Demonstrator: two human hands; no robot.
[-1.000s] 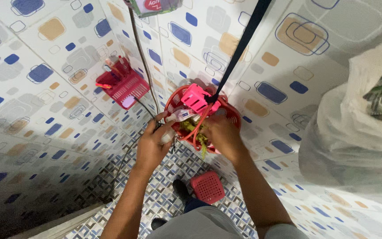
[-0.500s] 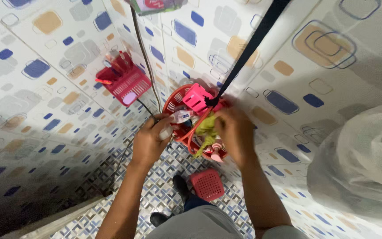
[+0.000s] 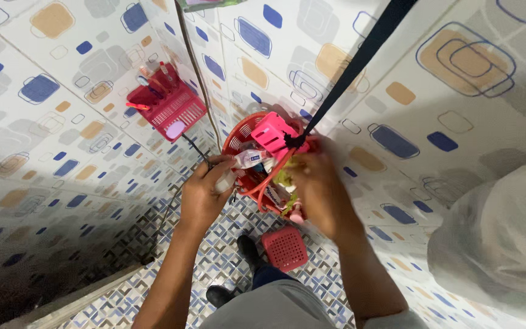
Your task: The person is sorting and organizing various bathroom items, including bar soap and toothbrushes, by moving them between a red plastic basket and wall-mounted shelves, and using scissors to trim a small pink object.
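Red plastic basket point(image 3: 246, 131) hanging in the tiled corner, both hands at it.

Round and slotted, the basket sits just ahead of the person, stuffed with a pink box point(image 3: 273, 133), tubes and a green cloth point(image 3: 285, 177). Left hand point(image 3: 205, 194) closes on a small white tube point(image 3: 226, 181) at the near rim; right hand point(image 3: 319, 186) reaches into the contents, blurred, so its grip cannot be told. A dark strap point(image 3: 354, 67) runs upward.

Both forearms are extending forward, side by side. Left hand point(image 3: 205, 194) is gripping with fingers curled; right hand point(image 3: 319, 186) is reaching palm-down, fingers bent, slightly blurred.
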